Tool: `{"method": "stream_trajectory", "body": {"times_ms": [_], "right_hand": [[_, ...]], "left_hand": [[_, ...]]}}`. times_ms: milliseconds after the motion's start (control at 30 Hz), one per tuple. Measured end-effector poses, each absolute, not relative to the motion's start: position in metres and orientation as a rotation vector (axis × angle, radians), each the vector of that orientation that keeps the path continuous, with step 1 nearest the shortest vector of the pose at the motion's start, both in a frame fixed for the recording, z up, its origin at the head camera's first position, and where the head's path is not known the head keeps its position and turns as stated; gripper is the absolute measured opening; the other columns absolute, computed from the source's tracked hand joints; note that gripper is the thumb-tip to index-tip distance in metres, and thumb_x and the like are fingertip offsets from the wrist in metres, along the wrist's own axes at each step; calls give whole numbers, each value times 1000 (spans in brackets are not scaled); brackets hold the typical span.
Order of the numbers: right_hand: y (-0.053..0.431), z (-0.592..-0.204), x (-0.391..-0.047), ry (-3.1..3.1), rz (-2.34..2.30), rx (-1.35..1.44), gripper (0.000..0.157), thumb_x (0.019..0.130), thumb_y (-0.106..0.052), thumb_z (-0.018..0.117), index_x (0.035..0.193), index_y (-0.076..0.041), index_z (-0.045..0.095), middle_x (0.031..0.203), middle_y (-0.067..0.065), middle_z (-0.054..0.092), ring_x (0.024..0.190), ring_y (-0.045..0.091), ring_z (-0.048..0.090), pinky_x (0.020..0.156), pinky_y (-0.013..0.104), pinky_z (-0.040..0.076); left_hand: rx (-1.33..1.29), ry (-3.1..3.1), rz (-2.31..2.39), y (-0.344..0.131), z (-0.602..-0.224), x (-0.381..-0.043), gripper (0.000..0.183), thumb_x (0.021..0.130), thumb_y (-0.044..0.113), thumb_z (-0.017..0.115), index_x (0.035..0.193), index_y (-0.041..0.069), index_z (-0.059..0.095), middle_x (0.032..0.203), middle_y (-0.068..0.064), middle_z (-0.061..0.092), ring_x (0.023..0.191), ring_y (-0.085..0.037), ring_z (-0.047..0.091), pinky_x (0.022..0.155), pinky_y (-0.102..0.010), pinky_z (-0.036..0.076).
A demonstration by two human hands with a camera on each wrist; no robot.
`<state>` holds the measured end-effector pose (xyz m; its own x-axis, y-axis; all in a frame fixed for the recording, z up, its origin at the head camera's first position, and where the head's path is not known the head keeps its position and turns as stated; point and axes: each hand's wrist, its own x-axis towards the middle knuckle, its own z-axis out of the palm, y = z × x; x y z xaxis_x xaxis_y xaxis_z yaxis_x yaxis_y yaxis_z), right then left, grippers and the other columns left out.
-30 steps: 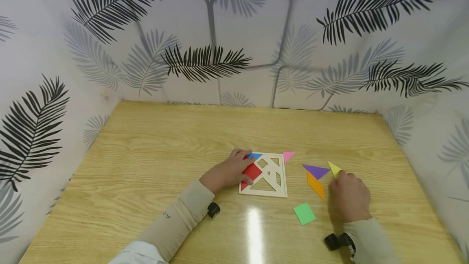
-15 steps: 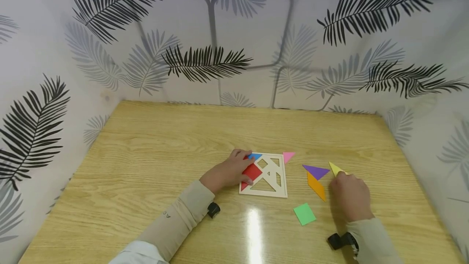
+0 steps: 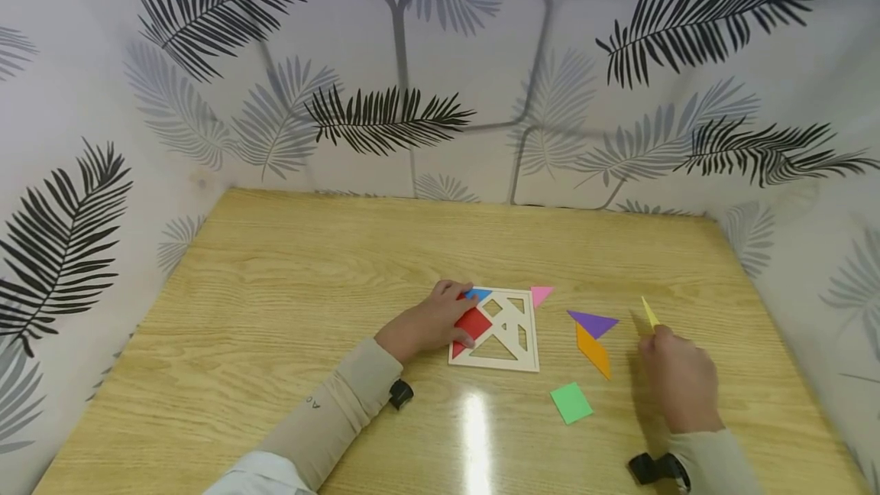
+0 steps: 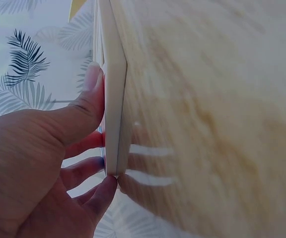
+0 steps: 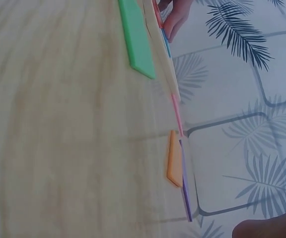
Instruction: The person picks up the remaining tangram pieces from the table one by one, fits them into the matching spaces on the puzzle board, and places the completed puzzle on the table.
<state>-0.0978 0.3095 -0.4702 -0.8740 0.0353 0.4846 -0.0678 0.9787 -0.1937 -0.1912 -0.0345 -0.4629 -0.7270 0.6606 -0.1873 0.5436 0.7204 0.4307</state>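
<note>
So the right hand point(image 3: 681, 379) had its thumb and fingers pinched together on a yellow piece point(image 3: 649, 314), over on the right side of the wooden table point(image 3: 309, 273). That piece was tilted up, pointy end away from the person, and I couldn't tell whether any of it touched the wood. The right wrist view only caught a bit of that hand down in the corner, so no help there. The left hand point(image 3: 435, 319) rested on the left edge of a pale puzzle board point(image 3: 535, 342), fingers spread apart, thumb lying over a red piece point(image 3: 473, 322) and another finger by a blue piece point(image 3: 479, 293), both sitting on the board. The board's other cutouts showed bare. A pink triangle point(image 3: 541, 294) was right by the board's far right corner. Between the board and the right hand, a purple triangle point(image 3: 593, 323) and an orange parallelogram point(image 3: 593, 352) lay close together, with a green square point(image 3: 571, 402) nearer the person. Behind it all was a leaf-print backdrop point(image 3: 467, 59).
</note>
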Motion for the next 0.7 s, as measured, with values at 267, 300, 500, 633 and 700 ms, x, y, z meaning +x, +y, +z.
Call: {"method": "stream_trajectory", "body": {"times_ms": [267,300,500,633,700], "right_hand": [[320,-461,-96,-2678,247,-72,25,85,-8,54,60,-5,48,43,5,38,35,24,34,31,41,26],[322,-460,-95,-2693,249,-83,26,86,-9,53,61,-5,49,43,4,38,35,24,35,31,41,25],[325,-460,-92,-2670,243,-96,26,89,-9,50,63,-6,49,43,2,36,35,23,32,30,39,22],[325,-459,-91,-2561,205,-14,16,86,-7,55,71,-4,61,50,9,52,36,26,42,29,39,25],[324,-457,-92,-2506,199,51,8,83,-4,61,82,-2,68,63,13,62,45,31,53,32,42,33]], "left_hand": [[925,2598,493,-34,-463,-191,73,85,39,63,145,10,34,152,-8,19,134,-26,15,102,-37,33],[926,2597,490,-34,-463,-191,73,85,39,63,145,10,33,152,-8,18,134,-26,15,102,-36,33],[933,2595,493,-34,-463,-191,73,86,39,62,145,10,33,152,-8,18,135,-26,15,102,-36,33],[943,2606,486,-35,-464,-192,74,85,40,63,145,10,33,152,-8,19,134,-26,16,101,-36,35],[954,2611,479,-35,-465,-192,74,85,40,63,145,10,33,152,-8,19,134,-26,16,100,-35,35]]}}
